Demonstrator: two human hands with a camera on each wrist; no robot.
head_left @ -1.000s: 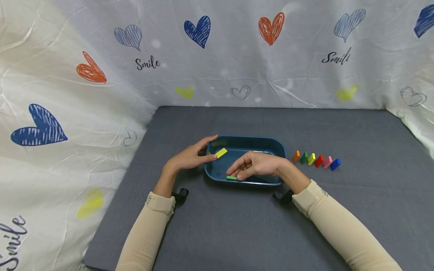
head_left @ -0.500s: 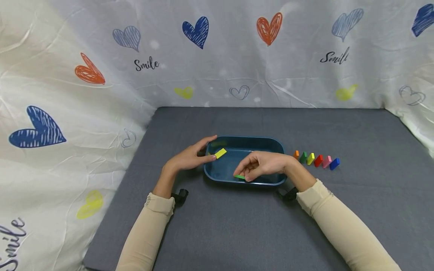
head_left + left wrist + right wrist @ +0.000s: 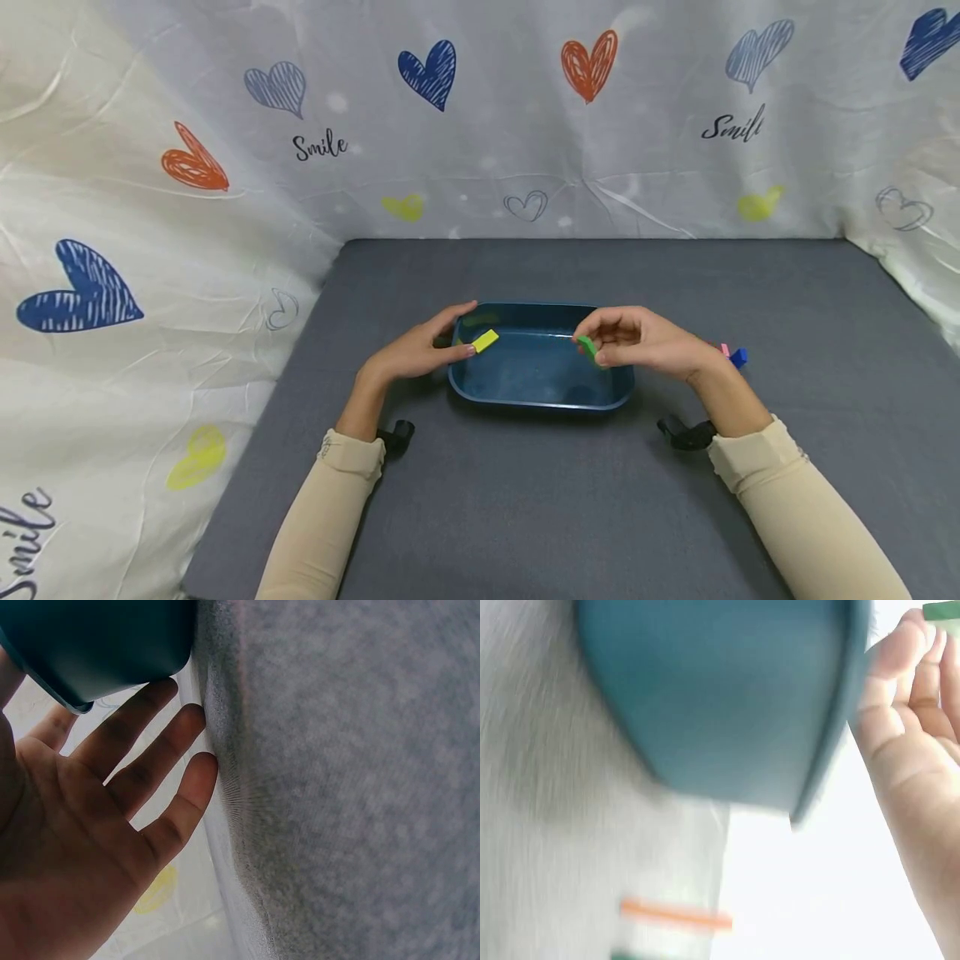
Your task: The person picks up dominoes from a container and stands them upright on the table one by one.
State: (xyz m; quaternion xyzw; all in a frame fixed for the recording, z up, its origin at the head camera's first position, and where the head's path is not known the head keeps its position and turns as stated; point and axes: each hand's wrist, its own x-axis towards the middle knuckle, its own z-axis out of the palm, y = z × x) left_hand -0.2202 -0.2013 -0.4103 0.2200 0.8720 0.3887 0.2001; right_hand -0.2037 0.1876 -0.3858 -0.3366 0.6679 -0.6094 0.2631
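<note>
Blue tray (image 3: 536, 400) at centre of the grey mat (image 3: 525, 517), long side running left to right. Left hand (image 3: 416, 350) at the tray's left end, thumb arched over the far-left corner, fingers extended and close together toward the left rim, a yellow block (image 3: 486, 340) at the fingertips, tilted over the tray's left interior; held between fingertips, probably, though the contact itself is not clear from the head view. From the left wrist view: palm open, fingers (image 3: 150, 761) straight and slightly fanned, tips against the tray's rounded corner (image 3: 97, 652). Right hand (image 3: 645, 342) raised over the tray's right end, thumb and forefinger pinching a small green block (image 3: 587, 345), remaining fingers curled in beneath. Green block clear of the tray floor, above the right interior near the far rim. Right wrist view blurred: tray underside (image 3: 720, 697), curled fingers (image 3: 911, 682), a sliver of green (image 3: 941, 610) at the top edge. To the right of the hand on the mat, a pink block (image 3: 724, 350) and a blue block (image 3: 738, 357), partly hidden behind the wrist. Heart-print cloth (image 3: 480, 125) draped behind and along the left.
</note>
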